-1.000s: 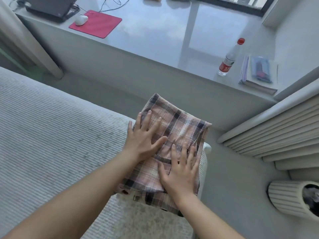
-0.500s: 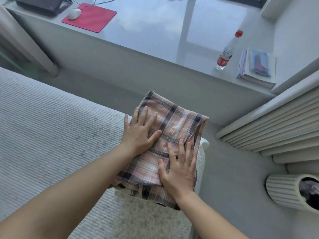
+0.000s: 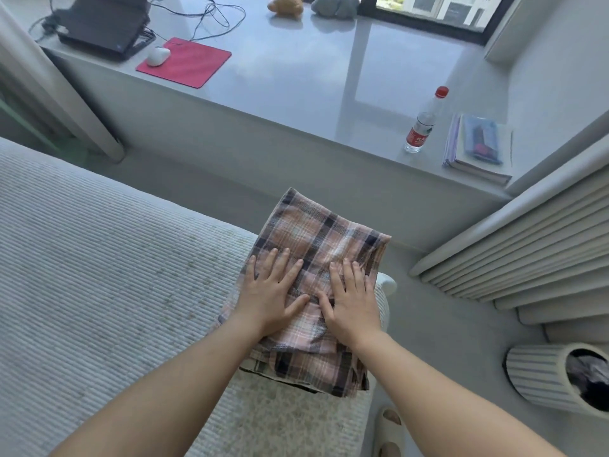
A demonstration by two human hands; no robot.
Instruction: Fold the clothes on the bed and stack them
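A folded plaid garment (image 3: 316, 258), pink with dark checks, lies at the corner of the bed (image 3: 99, 275), its far end reaching past the mattress edge. Both hands press flat on it with fingers straight and spread, each grip released, grasping nothing: the left hand (image 3: 272, 296) on the garment's left part, the right hand (image 3: 352, 300) just beside it, thumbs nearly touching. Beyond the bed, a grey bench (image 3: 296, 77) carries a water bottle (image 3: 423, 122), books (image 3: 478, 146), a red mouse pad (image 3: 184, 62) and a laptop (image 3: 105, 26).
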